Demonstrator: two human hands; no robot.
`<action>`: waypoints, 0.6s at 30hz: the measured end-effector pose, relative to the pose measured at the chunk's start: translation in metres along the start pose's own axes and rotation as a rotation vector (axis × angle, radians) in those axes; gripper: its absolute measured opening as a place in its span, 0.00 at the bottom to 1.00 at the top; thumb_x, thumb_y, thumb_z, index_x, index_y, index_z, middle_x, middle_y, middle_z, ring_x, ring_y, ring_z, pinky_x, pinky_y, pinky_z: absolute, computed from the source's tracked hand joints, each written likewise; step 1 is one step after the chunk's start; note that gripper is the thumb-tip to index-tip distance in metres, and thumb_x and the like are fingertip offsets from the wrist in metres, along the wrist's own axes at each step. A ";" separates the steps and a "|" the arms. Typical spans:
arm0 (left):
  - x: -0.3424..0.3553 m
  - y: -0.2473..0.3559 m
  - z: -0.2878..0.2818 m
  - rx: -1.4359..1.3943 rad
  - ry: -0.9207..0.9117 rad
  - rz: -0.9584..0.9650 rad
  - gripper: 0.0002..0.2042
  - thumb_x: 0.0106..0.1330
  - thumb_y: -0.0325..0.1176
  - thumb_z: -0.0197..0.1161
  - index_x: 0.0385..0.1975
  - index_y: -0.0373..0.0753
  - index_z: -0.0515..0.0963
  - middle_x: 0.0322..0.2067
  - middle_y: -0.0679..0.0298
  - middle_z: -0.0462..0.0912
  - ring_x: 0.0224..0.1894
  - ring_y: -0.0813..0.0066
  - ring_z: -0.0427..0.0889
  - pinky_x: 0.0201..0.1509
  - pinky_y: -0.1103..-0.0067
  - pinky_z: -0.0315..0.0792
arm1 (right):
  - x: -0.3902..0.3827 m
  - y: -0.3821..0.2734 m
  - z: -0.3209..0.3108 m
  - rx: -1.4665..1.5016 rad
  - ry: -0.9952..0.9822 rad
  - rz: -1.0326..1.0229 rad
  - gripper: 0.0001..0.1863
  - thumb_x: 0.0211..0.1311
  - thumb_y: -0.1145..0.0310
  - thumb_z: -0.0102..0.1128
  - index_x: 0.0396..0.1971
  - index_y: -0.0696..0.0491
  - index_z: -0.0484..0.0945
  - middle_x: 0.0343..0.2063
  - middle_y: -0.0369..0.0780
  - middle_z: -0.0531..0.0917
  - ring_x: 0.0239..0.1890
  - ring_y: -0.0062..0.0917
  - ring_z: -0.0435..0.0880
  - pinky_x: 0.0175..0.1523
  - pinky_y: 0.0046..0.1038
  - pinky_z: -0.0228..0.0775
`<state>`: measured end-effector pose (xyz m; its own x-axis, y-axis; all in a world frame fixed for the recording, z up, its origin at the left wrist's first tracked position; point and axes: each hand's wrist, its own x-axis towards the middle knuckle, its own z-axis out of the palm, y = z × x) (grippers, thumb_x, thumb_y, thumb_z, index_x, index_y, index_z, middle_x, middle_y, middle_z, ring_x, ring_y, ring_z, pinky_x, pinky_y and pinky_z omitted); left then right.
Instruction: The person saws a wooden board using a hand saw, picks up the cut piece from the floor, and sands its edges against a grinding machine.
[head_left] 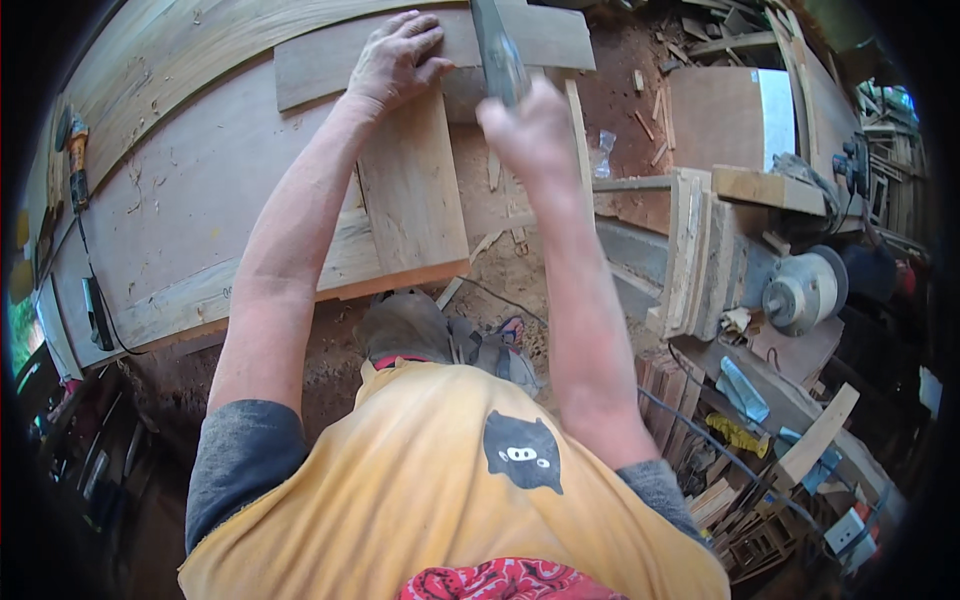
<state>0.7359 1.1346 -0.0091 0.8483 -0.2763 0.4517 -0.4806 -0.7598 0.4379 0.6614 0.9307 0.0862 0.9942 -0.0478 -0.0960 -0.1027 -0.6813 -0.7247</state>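
My left hand [400, 62] presses on a flat plank [330, 70] at the top, fingers apart and slightly bent. The plank lies crosswise over a wider board [410, 195] on the wooden workbench [190, 200]. Just right of that hand, a saw blade [495, 50] crosses the plank at a steep angle. My right hand [530, 125], smeared by motion, is closed around the saw's handle, which is mostly hidden by my fingers. Below the plank, between my forearms, is a gap down to sawdust and scraps.
A power tool [78, 150] with a cord sits at the bench's left edge. On the right are stacked wood offcuts [700, 250], a motor with a wheel [800, 295], a power socket [848, 530] and cables. A leaning panel [715, 120] stands behind, amid scattered scraps.
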 end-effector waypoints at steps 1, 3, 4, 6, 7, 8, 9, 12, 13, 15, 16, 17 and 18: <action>0.001 -0.002 0.000 0.009 0.010 -0.008 0.23 0.53 0.40 0.74 0.47 0.36 0.81 0.54 0.53 0.80 0.64 0.48 0.72 0.67 0.59 0.68 | -0.019 0.001 -0.003 -0.026 -0.040 0.023 0.18 0.50 0.64 0.64 0.32 0.65 0.76 0.26 0.53 0.83 0.32 0.46 0.86 0.45 0.39 0.78; 0.000 -0.004 0.004 0.012 0.000 0.012 0.23 0.53 0.41 0.73 0.47 0.36 0.81 0.55 0.53 0.80 0.64 0.48 0.72 0.67 0.60 0.68 | -0.033 0.004 -0.004 -0.018 -0.076 0.166 0.17 0.51 0.66 0.62 0.35 0.64 0.75 0.28 0.54 0.83 0.32 0.47 0.86 0.44 0.41 0.79; 0.000 -0.005 0.004 -0.004 -0.011 0.006 0.23 0.54 0.42 0.72 0.47 0.36 0.81 0.55 0.53 0.79 0.64 0.48 0.72 0.67 0.60 0.68 | -0.031 0.007 -0.004 -0.069 -0.098 0.169 0.16 0.51 0.68 0.60 0.35 0.64 0.75 0.27 0.54 0.83 0.32 0.46 0.86 0.42 0.41 0.79; 0.000 -0.005 0.004 0.006 -0.030 0.005 0.22 0.54 0.42 0.73 0.47 0.36 0.81 0.55 0.53 0.79 0.64 0.47 0.72 0.67 0.60 0.69 | 0.006 0.008 0.008 0.066 -0.061 0.048 0.17 0.52 0.66 0.61 0.36 0.65 0.75 0.28 0.55 0.84 0.33 0.46 0.87 0.41 0.41 0.79; 0.000 -0.004 0.003 0.029 -0.022 0.007 0.22 0.54 0.42 0.73 0.46 0.36 0.81 0.55 0.53 0.79 0.63 0.47 0.73 0.66 0.60 0.69 | 0.029 0.007 0.013 0.114 -0.080 0.043 0.18 0.52 0.66 0.61 0.37 0.65 0.76 0.28 0.55 0.84 0.33 0.45 0.87 0.42 0.41 0.79; 0.000 -0.004 0.002 0.050 -0.010 0.028 0.22 0.54 0.42 0.73 0.46 0.36 0.82 0.55 0.52 0.80 0.63 0.47 0.73 0.66 0.60 0.70 | 0.039 0.006 0.016 0.118 -0.077 0.034 0.18 0.52 0.66 0.61 0.37 0.65 0.76 0.28 0.55 0.84 0.33 0.45 0.87 0.42 0.41 0.79; 0.001 -0.003 0.002 0.050 -0.009 0.040 0.22 0.54 0.42 0.73 0.46 0.36 0.82 0.55 0.52 0.80 0.63 0.47 0.73 0.66 0.60 0.70 | 0.042 0.007 0.016 0.098 -0.060 0.027 0.18 0.52 0.65 0.62 0.37 0.64 0.76 0.28 0.55 0.84 0.33 0.45 0.87 0.43 0.41 0.79; 0.002 -0.004 0.001 0.012 -0.009 0.017 0.22 0.55 0.42 0.73 0.46 0.36 0.82 0.55 0.52 0.80 0.63 0.46 0.73 0.66 0.59 0.70 | 0.011 0.012 0.006 0.016 -0.007 0.030 0.17 0.51 0.64 0.63 0.34 0.63 0.77 0.29 0.55 0.85 0.34 0.45 0.87 0.45 0.41 0.79; 0.002 -0.004 0.002 0.011 0.002 0.015 0.22 0.55 0.42 0.73 0.46 0.36 0.82 0.55 0.52 0.80 0.63 0.46 0.73 0.66 0.59 0.70 | -0.009 0.014 0.001 -0.028 0.024 -0.028 0.17 0.51 0.64 0.63 0.33 0.63 0.77 0.30 0.54 0.85 0.34 0.45 0.87 0.46 0.41 0.79; 0.000 -0.006 0.004 0.026 -0.001 0.015 0.21 0.55 0.41 0.73 0.45 0.36 0.82 0.55 0.52 0.80 0.63 0.46 0.73 0.66 0.59 0.70 | -0.032 0.020 -0.002 -0.035 -0.023 0.036 0.17 0.50 0.63 0.63 0.33 0.63 0.77 0.30 0.54 0.85 0.35 0.46 0.87 0.46 0.41 0.79; 0.000 -0.006 0.005 0.024 -0.016 0.016 0.21 0.55 0.41 0.73 0.46 0.36 0.82 0.55 0.52 0.79 0.63 0.47 0.73 0.66 0.59 0.69 | -0.034 0.021 -0.001 -0.033 -0.078 0.153 0.17 0.50 0.63 0.63 0.32 0.63 0.77 0.30 0.54 0.85 0.35 0.47 0.87 0.47 0.41 0.78; -0.001 -0.007 0.006 0.023 -0.028 0.007 0.21 0.55 0.41 0.73 0.46 0.36 0.82 0.55 0.52 0.79 0.63 0.47 0.73 0.66 0.59 0.69 | -0.030 0.021 0.002 -0.007 -0.060 0.083 0.17 0.50 0.63 0.63 0.32 0.63 0.77 0.30 0.54 0.85 0.35 0.47 0.87 0.47 0.41 0.78; -0.001 -0.007 0.006 0.020 -0.019 0.011 0.21 0.55 0.41 0.73 0.47 0.36 0.82 0.55 0.52 0.79 0.63 0.47 0.73 0.66 0.60 0.69 | -0.013 0.018 0.006 0.022 -0.058 0.091 0.18 0.49 0.63 0.63 0.33 0.63 0.77 0.30 0.54 0.85 0.35 0.47 0.86 0.47 0.41 0.78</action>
<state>0.7397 1.1365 -0.0170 0.8473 -0.2959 0.4411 -0.4856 -0.7680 0.4176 0.6465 0.9237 0.0700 0.9774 -0.0661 -0.2007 -0.1937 -0.6601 -0.7258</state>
